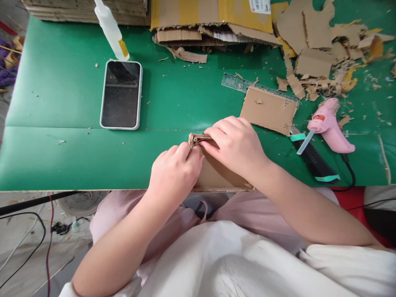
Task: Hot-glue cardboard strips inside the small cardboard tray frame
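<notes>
A brown cardboard piece (221, 173) with layered, raised edges sits at the table's front edge, between my hands. My left hand (176, 169) is closed on its left corner, fingers curled round the edge. With thumb and fingers, my right hand (236, 144) pinches the far edge close to the same corner. The hands hide much of the piece, so its full shape cannot be made out. Beyond my right hand lies a flat cardboard rectangle (268, 109), partly over a clear ruler (235, 81).
A pink glue gun (332, 128) and a black-and-teal cutter (318, 161) lie at right. Cardboard scraps (318, 53) fill the back right, beside a torn box (213, 14). At left are a phone (121, 97) and a white bottle (111, 33) on the green table (62, 161).
</notes>
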The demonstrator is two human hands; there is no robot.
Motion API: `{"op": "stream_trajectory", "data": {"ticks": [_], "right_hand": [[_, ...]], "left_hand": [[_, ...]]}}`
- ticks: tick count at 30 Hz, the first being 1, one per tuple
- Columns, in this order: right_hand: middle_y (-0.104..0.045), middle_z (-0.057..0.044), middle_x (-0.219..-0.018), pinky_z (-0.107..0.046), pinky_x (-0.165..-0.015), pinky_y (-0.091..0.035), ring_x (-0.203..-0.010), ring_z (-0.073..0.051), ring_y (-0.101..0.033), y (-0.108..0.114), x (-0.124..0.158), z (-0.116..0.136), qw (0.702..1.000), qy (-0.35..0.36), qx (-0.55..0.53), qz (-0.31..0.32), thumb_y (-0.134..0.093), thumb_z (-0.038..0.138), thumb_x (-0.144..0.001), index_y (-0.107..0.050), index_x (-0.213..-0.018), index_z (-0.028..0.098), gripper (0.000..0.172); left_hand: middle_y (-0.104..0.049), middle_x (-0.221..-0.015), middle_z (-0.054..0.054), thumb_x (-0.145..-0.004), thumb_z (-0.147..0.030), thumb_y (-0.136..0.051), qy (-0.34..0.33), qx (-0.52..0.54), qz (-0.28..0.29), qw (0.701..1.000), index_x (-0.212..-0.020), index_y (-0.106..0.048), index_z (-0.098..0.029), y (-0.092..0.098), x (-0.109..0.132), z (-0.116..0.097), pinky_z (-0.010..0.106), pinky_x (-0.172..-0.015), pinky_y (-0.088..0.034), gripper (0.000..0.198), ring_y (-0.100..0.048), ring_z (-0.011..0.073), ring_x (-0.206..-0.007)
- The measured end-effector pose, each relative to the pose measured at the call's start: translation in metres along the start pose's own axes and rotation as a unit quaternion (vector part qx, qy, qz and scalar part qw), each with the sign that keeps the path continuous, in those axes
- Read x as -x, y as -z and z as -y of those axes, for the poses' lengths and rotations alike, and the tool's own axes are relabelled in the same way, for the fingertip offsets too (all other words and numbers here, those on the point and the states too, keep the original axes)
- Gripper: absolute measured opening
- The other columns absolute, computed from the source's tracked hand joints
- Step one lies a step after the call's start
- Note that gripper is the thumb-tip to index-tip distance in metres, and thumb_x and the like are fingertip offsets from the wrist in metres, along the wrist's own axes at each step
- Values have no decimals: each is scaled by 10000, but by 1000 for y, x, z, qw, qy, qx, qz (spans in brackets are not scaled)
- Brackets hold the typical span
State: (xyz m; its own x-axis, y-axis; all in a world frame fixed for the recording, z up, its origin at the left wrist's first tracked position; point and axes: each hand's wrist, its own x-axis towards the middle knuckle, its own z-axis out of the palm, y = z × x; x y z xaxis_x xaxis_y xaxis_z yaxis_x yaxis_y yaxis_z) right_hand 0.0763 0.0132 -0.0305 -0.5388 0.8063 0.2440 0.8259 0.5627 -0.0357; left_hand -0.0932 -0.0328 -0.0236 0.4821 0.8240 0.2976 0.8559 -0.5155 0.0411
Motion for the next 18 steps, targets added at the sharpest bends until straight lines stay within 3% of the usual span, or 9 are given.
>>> {"op": "stream_trajectory", "data": {"ticks": [3,7,11,14,18], "right_hand": [[-661,-90,-915,-341,-748,-392,-877,-214,-539,6,4,-7,999,18,-42,-28,-494,229,-901,-655,-973,150,193],[-651,-74,-853,-316,-742,-430,-843,-191,-539,14,10,-11,995,25,-85,-48,-491,177,-900,-666,-879,162,177],[-641,-60,-782,-295,-672,-423,-766,-171,-516,18,13,-3,993,53,-109,2,-506,128,-881,-684,-803,164,198],[-647,-68,-815,-284,-644,-409,-773,-164,-516,17,13,6,989,67,-120,50,-507,93,-871,-700,-866,148,200],[-647,-73,-856,-281,-657,-401,-782,-158,-523,12,13,13,988,68,-120,64,-476,84,-885,-699,-905,141,231]], "left_hand": [[-629,-770,34,-907,-341,-505,-8,52,18,998,-1043,-662,-180,12,4,9,264,-559,-432,263,-573,154,-642],[-668,-836,35,-914,-297,-503,59,114,-14,992,-1026,-660,-196,26,8,25,247,-634,-474,218,-615,138,-724],[-686,-819,29,-915,-284,-493,67,116,-5,991,-947,-673,-204,23,9,29,247,-640,-483,199,-631,138,-727],[-698,-818,17,-910,-264,-510,51,136,4,989,-926,-675,-194,16,8,23,219,-603,-473,180,-633,114,-694],[-706,-801,9,-892,-267,-554,53,145,6,988,-936,-671,-172,12,8,18,197,-560,-456,157,-618,94,-628]]}}
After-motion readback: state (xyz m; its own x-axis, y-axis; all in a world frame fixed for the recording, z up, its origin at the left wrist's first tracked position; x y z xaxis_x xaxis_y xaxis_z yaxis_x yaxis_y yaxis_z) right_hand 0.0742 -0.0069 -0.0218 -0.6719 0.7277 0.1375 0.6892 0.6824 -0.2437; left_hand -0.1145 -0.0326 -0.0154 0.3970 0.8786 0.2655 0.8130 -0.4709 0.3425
